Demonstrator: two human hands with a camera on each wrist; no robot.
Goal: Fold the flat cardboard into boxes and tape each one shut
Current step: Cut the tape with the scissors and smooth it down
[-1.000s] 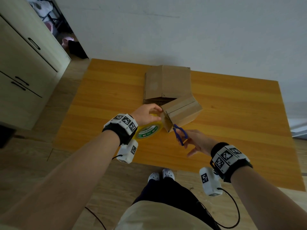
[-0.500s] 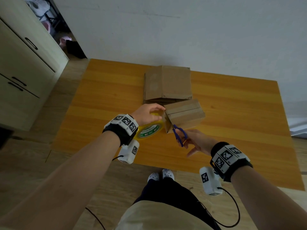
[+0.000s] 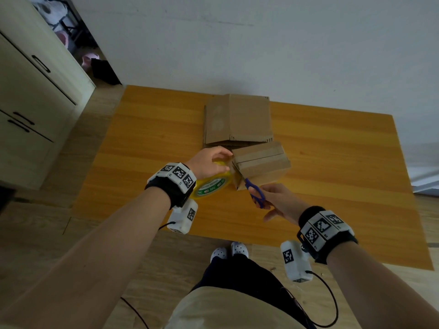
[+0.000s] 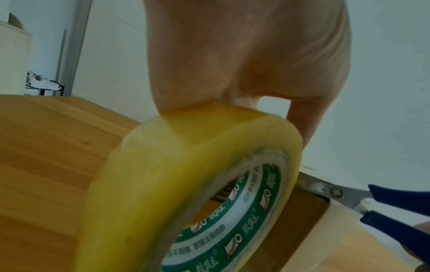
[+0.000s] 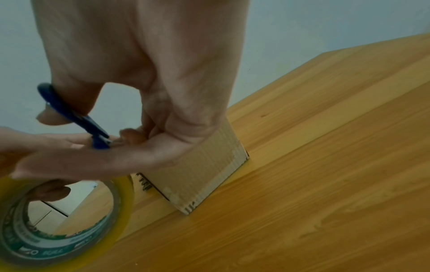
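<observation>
The tape roll's green core label carries Chinese characters, too blurred to read.

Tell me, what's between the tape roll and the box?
The scissors' blades, seen in the head view, poke between tape roll and box.

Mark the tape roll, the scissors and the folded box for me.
tape roll [image 3: 212,187]: head view, on its green-printed core face.
scissors [image 3: 255,190]: head view, on the blue handle.
folded box [image 3: 261,162]: head view, on its top panel.

Yellow tape roll — green-and-white core label; blue-handled scissors; plain brown box; honey-orange table
</observation>
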